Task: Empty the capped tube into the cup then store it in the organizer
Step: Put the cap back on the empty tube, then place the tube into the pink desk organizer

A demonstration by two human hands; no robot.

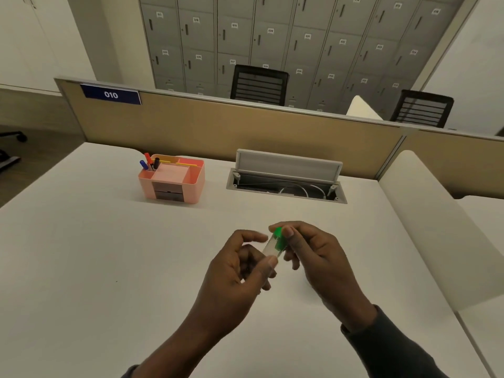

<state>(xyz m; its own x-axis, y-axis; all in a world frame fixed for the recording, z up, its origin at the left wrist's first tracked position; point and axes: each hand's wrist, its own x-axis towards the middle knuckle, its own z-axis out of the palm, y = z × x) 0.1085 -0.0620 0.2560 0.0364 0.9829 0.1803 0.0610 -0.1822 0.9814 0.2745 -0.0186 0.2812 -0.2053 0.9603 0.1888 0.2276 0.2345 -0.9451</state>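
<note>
Hands meet above the white bench (81, 255): the left hand (234, 271) pinches the body of a small clear plastic tube (270, 246), tilted, while the right hand (311, 255) grips its green cap (279, 238). Well beyond stands a pink plastic desk organizer (174, 181) holding blue, red and black markers (149, 162). An open grey cable hatch (286, 178) sits right of it. Nothing lies between hands and organizer.

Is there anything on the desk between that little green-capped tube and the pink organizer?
Nothing visible. Both hands hold the tube above the desk, and only bare desktop lies between it and the organizer at the back left. No cup is in view.
</note>
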